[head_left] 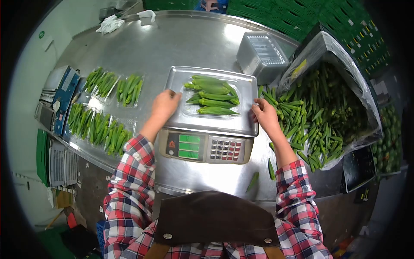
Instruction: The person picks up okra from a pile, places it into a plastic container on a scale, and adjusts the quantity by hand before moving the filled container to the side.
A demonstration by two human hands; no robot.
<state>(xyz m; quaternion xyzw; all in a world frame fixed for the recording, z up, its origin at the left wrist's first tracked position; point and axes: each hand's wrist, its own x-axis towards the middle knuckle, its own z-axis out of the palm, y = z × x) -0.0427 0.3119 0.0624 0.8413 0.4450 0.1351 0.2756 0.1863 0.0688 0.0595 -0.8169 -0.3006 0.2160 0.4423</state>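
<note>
Okra pods (pixel 212 91) lie in a clear plastic tray (pixel 188 113) on the metal pan (pixel 172 77) of a digital scale (pixel 207 146). At the pan's left edge is my left hand (pixel 166 105), fingers loosely curved and apart from the okra. My right hand (pixel 265 114) is by the pan's right edge, its fingers spread a little and bent. Neither hand visibly holds anything. The scale's green displays (pixel 189 146) are lit, but their digits are too small to read.
Several filled okra trays (pixel 100 129) stand to the left. On the right, loose okra (pixel 297 121) spills from a lined crate (pixel 327 47). Stacked clear trays (pixel 262 54) stand behind it. Two loose pods (pixel 253 181) lie near the table's front edge.
</note>
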